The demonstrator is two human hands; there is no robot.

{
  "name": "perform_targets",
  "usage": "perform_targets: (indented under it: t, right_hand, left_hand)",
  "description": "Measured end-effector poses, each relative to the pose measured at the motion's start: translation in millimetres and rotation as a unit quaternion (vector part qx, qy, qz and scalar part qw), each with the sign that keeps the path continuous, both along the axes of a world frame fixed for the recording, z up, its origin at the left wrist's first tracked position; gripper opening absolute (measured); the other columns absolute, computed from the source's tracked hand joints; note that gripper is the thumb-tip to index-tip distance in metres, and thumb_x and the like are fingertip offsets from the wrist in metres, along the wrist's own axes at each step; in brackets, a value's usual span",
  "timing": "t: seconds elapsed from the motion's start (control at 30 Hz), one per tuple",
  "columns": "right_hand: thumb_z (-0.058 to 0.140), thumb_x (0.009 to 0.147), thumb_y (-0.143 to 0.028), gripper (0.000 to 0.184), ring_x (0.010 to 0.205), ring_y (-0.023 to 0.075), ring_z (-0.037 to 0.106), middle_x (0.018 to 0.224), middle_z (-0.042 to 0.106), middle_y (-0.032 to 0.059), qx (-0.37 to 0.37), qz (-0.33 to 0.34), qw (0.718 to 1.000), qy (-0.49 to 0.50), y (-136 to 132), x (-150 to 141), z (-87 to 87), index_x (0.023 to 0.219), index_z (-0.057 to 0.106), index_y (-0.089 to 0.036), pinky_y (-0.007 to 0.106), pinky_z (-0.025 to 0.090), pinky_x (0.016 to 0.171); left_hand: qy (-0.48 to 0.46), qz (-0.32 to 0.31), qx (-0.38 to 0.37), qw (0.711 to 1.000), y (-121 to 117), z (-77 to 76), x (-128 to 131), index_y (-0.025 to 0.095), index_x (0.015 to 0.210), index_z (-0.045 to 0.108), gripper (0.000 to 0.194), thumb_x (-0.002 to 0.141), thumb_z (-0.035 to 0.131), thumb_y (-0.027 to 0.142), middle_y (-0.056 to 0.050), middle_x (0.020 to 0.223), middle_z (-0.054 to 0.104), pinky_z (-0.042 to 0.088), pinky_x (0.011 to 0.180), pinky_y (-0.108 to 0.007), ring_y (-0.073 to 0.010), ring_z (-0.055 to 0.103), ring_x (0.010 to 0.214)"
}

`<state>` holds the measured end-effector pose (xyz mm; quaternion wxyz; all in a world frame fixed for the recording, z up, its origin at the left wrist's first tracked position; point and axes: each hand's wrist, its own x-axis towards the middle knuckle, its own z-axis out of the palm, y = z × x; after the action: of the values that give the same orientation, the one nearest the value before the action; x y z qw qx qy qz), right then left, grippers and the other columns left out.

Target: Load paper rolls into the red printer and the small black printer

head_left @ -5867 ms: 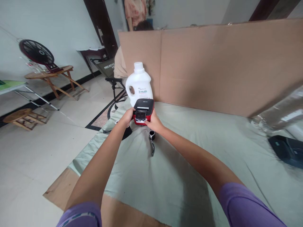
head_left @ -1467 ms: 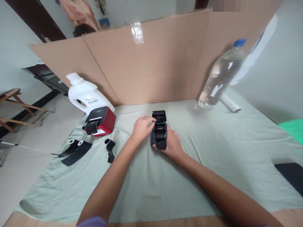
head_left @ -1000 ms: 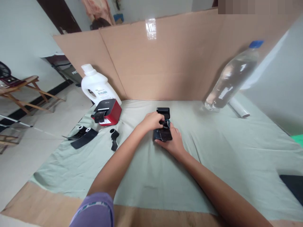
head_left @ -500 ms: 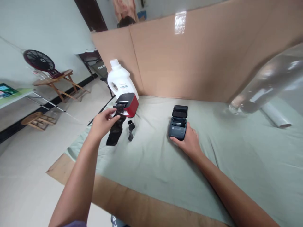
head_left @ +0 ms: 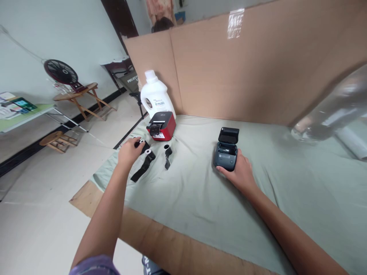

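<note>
My right hand [head_left: 243, 172] is wrapped around the lower right side of a small dark label printer [head_left: 226, 157]. Its lid [head_left: 228, 135] stands raised at the back, and the printer rests on the cloth. To the left, my left hand [head_left: 130, 152] has its thumb and fingers closed on a black label roll [head_left: 145, 146], partly hidden by the fingers. Just in front lies another black roll with a white core [head_left: 148, 153], its strip unrolled toward me. A smaller black roll [head_left: 167, 149] with a curled tail stands to its right.
A red and black printer [head_left: 164, 126] with a black strip at its front stands behind the rolls, before a white jug [head_left: 157, 93]. A cardboard panel [head_left: 229, 76] backs the cloth-covered table [head_left: 195, 198]. A clear plastic roll [head_left: 329, 109] lies at the right.
My left hand has moved from in front of the red printer down and left, to a black roll. My right hand stays on the small printer. The view has shifted slightly left.
</note>
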<state>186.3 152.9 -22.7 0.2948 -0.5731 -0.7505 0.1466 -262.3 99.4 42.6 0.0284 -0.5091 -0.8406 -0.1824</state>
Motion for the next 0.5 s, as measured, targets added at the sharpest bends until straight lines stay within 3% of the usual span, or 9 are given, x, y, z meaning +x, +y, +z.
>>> perform_targets:
  t: [0.17,0.27,0.33,0.4,0.5]
  right_hand:
    - [0.07,0.073,-0.065,0.089,0.11,0.0404,0.058,0.12,0.064,0.0188,-0.008,-0.005,1.0,-0.003,0,0,0.0,0.141,0.041,-0.015,0.05,0.045,0.09]
    - [0.069,0.074,-0.062,0.088,0.111,0.0405,0.058,0.122,0.063,0.0197,-0.008,0.001,1.0,0.006,0,1,-1.8,0.142,0.041,-0.014,0.052,0.044,0.092]
    - [0.067,0.076,-0.058,0.083,0.112,0.0402,0.057,0.124,0.063,0.0192,-0.009,0.013,1.0,0.021,0,3,-4.2,0.143,0.042,-0.015,0.053,0.044,0.095]
    - [0.064,0.079,-0.054,0.078,0.116,0.0401,0.056,0.129,0.061,0.0191,-0.012,0.021,0.998,0.05,1,5,-4.8,0.144,0.042,-0.016,0.055,0.043,0.098]
    - [0.061,0.081,-0.049,0.074,0.132,0.0408,0.048,0.145,0.052,0.0202,-0.002,0.016,0.994,0.111,0,6,8.2,0.145,0.045,-0.018,0.058,0.041,0.104]
  left_hand:
    - [-0.021,0.009,-0.124,0.992,28,-0.3,-17,0.025,0.129,0.068,0.046,0.087,0.062,0.044,-0.012,0.123,0.073,0.048,0.081,-0.038,-0.0346,0.064,0.113]
    - [-0.017,-0.002,-0.129,0.991,30,10.4,-14,0.024,0.125,0.07,0.042,0.087,0.064,0.041,-0.011,0.115,0.074,0.048,0.08,-0.037,-0.0336,0.066,0.107]
    - [-0.02,-0.007,-0.075,0.997,24,28.2,-6,0.023,0.123,0.071,0.04,0.087,0.065,0.039,-0.011,0.107,0.074,0.05,0.082,-0.039,-0.0313,0.067,0.1]
    - [-0.039,-0.022,0.033,0.998,14,49.8,13,0.022,0.125,0.069,0.041,0.088,0.065,0.04,-0.008,0.103,0.073,0.051,0.086,-0.042,-0.0274,0.067,0.091]
    - [-0.147,-0.123,0.209,0.959,8,71.3,65,0.024,0.129,0.066,0.044,0.088,0.067,0.04,-0.005,0.11,0.07,0.053,0.094,-0.044,-0.024,0.068,0.095]
